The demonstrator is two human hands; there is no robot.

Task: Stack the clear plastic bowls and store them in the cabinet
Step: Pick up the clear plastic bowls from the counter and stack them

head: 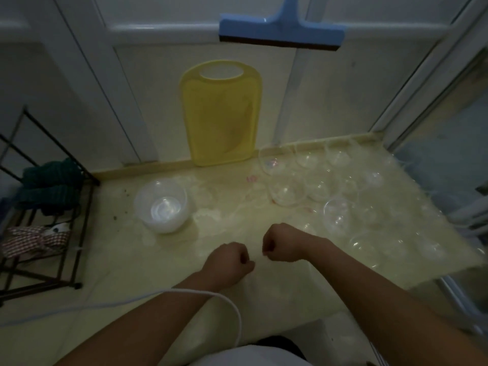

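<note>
Both hands hover over the near middle of the counter [148, 260], curled into fists with nothing visibly held. The left hand [229, 260] and right hand [280, 243] sit just beside each other, apart from any bowl. The clear bowls [338, 196] lie scattered, unstacked, across the right and far-right counter; the nearest is just right of the right hand. A white bowl [161, 204] stands far left of the hands. A yellow board [220, 114] leans on the far wall. Judged: stacking not begun; no cabinet is identifiable.
</note>
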